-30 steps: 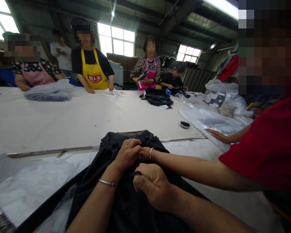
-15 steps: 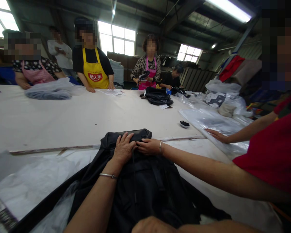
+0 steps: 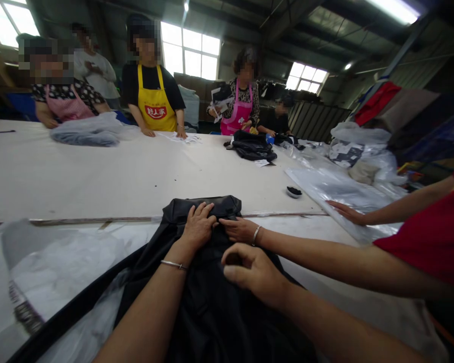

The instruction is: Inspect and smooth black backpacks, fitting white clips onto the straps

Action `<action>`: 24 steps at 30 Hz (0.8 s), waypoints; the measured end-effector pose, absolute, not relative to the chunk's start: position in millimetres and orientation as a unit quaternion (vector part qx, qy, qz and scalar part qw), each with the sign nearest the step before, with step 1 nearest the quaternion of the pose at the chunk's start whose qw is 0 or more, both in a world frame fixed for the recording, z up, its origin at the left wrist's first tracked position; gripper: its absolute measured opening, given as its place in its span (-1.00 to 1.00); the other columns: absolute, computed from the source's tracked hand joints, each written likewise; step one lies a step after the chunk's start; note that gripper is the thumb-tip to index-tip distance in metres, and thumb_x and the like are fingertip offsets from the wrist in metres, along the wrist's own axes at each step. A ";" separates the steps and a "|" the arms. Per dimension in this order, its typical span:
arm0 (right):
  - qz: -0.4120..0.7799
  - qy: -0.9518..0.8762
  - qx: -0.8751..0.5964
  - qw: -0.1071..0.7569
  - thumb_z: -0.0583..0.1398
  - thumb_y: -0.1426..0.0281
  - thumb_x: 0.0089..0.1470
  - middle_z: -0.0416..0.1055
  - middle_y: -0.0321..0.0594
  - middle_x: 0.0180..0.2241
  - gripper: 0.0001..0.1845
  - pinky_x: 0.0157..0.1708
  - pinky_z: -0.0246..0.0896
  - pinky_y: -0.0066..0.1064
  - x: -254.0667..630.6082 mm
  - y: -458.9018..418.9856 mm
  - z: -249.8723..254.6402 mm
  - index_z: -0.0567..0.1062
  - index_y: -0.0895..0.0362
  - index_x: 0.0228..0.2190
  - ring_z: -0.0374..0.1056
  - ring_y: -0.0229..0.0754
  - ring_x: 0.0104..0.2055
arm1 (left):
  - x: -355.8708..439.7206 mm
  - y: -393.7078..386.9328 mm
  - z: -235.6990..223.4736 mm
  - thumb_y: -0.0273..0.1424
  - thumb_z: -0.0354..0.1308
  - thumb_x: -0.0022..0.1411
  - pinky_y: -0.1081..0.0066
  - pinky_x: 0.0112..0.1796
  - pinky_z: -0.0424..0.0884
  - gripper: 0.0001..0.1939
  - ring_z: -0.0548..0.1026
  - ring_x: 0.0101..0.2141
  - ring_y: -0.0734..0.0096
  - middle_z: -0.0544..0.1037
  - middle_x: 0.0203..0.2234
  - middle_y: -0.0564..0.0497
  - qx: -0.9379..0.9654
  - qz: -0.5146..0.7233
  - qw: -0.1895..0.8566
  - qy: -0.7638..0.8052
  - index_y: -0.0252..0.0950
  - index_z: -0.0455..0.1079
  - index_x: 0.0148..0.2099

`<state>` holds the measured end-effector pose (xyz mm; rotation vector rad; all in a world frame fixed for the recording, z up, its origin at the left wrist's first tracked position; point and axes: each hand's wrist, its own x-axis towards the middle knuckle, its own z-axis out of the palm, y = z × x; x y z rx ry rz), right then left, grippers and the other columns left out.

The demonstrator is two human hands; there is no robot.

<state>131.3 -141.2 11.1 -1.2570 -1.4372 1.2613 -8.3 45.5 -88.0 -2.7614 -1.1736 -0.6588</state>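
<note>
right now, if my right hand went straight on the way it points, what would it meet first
Probably your left hand, near its wrist, ahead and leftward of your right hand. Depth is unclear, though; on a lower line it could touch the black bag first.

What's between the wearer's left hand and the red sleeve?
Head view: between left hand and red sleeve lie a co-worker's hand, silver bracelet and bare forearm.

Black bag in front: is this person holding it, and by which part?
The left grip rests on the black bag near its top; whether it pinches anything cannot be told. The right grip is curled, with nothing visible inside.
</note>
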 end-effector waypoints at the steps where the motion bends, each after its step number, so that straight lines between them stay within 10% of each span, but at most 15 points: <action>1: 0.464 -0.553 -0.547 0.423 0.32 0.31 -0.03 0.41 -0.27 -0.38 -0.76 -0.34 0.18 -0.41 129.8 -134.6 6.5 0.52 0.14 -0.28 0.29 -0.24 -0.35 | -8.3 45.2 -87.3 -0.30 0.08 0.33 -0.19 0.21 0.07 -0.82 0.16 0.29 -0.05 0.30 0.27 -0.08 -0.899 -0.212 0.036 -0.382 -0.18 0.51 -0.21; 6: 0.574 -0.376 -0.604 0.405 0.32 0.43 -0.14 0.41 -0.18 -0.23 -0.56 -0.64 0.00 -0.53 116.4 -81.1 -18.9 0.42 0.16 -0.14 0.37 -0.30 -0.49 | -7.3 46.7 -86.0 -0.32 0.08 0.33 -0.16 0.21 0.10 -0.83 0.18 0.28 -0.04 0.30 0.27 -0.08 -0.896 -0.214 0.054 -0.386 -0.19 0.50 -0.17; 12: 0.733 -0.174 -0.507 0.418 0.14 0.48 0.11 0.36 -0.32 -0.47 -0.95 -0.74 -0.19 -0.64 97.3 -57.3 -29.5 0.39 0.24 -0.37 0.11 -0.51 -0.70 | -6.4 52.3 -88.8 -0.35 0.14 0.30 -0.14 0.20 0.12 -0.87 0.23 0.26 -0.03 0.32 0.26 -0.09 -0.898 -0.196 0.064 -0.389 -0.17 0.51 -0.16; 24: 0.606 -0.270 -0.604 0.442 0.07 0.23 0.22 0.10 -0.50 -0.63 -0.76 -0.75 -0.24 -0.58 96.0 -80.6 -34.4 0.37 0.14 -0.35 -0.11 -0.47 -0.76 | -7.9 41.2 -84.5 -0.36 0.13 0.27 -0.28 0.22 -0.08 -0.87 0.05 0.33 -0.09 0.24 0.31 -0.05 -0.895 -0.217 0.045 -0.388 -0.15 0.51 -0.28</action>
